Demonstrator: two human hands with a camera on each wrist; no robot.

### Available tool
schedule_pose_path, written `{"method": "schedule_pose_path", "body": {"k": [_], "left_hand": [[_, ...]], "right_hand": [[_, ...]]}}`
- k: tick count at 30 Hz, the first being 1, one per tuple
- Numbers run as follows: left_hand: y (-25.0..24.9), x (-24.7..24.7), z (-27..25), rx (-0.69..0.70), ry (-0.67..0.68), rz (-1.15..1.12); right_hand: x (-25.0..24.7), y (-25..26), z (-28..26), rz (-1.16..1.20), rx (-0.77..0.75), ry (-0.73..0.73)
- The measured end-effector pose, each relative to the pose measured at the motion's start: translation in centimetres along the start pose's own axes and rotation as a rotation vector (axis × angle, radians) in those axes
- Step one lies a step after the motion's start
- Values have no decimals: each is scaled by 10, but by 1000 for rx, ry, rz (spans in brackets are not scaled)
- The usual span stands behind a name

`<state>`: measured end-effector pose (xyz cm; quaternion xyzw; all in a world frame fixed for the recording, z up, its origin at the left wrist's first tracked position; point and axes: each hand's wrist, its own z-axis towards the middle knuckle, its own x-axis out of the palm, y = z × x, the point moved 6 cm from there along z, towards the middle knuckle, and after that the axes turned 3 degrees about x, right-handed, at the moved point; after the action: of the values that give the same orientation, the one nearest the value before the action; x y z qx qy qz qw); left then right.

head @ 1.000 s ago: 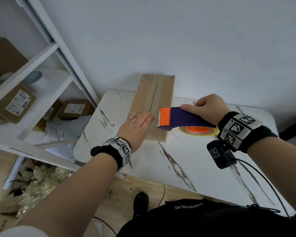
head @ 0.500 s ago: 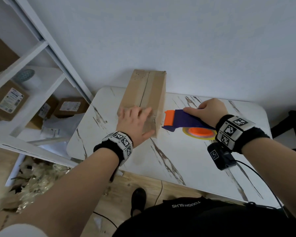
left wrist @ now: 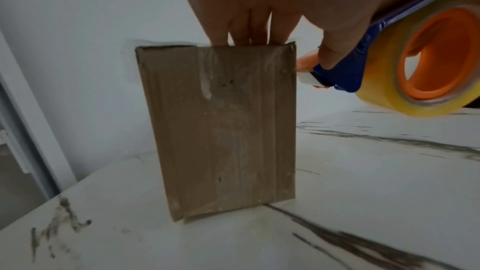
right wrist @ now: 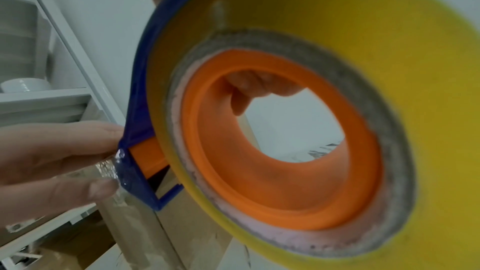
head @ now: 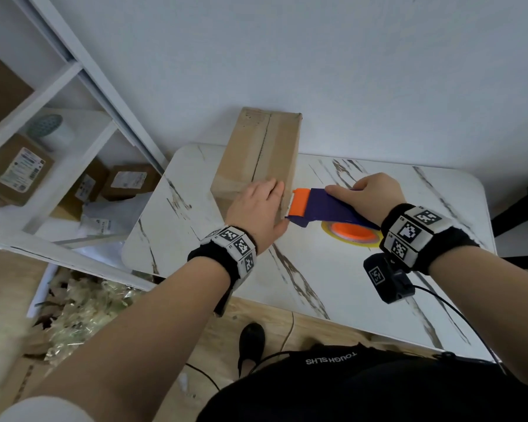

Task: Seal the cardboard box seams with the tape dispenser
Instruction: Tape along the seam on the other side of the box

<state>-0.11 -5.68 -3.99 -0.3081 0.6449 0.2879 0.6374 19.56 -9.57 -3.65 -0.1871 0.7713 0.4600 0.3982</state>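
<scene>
A long brown cardboard box [head: 256, 153] lies on the marble table [head: 348, 300], its centre seam running away from me. My left hand [head: 256, 208] rests on the near end of its top with fingers straight, thumb down at the near right corner. In the left wrist view those fingers [left wrist: 246, 28] reach over the top edge of the box [left wrist: 221, 130]. My right hand [head: 366, 193] grips the blue tape dispenser [head: 326, 208]. Its orange nose touches the box's near right edge, beside my left thumb. The yellow tape roll [head: 352, 236] hangs under it. Crinkled clear tape [right wrist: 103, 171] shows at the nose.
A white shelf unit [head: 43, 86] with labelled cartons [head: 16, 169] stands to the left. Packing scraps [head: 83, 306] lie on the floor below it. The wall is right behind the box. Bare tabletop stretches to the right and towards me.
The dispenser has come down from over the box's top to its near right edge. My left hand has shifted to the near right corner of the box.
</scene>
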Motion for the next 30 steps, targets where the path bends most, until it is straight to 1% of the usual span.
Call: {"method": "schedule_pose_path", "body": {"k": [3, 7, 12, 14, 17, 24, 25, 28, 30], "left_hand": [[-2, -5, 1, -39, -4, -2], [-1, -12, 5, -89, -36, -99], [4, -19, 16, -250, -53, -76], [5, -18, 21, -290, -45, -39], [4, -15, 24, -310, -46, -3], [7, -17, 21, -371, -102, -124], [7, -17, 20, -376, -105, -128], [5, -16, 18, -368, -121, -120], [4, -16, 20, -357, -122, -120]], "right_hand": [[-1, 3, 0, -6, -8, 2], [-2, 11, -1, -44, -18, 9], [-1, 16, -3, -81, -15, 25], [1, 17, -3, -75, -6, 33], [2, 16, -2, -65, 21, 26], [7, 15, 7, -12, 93, -25], [8, 14, 9, -30, 99, -31], [14, 0, 10, -201, 108, -35], [20, -15, 10, -210, 143, -35]]}}
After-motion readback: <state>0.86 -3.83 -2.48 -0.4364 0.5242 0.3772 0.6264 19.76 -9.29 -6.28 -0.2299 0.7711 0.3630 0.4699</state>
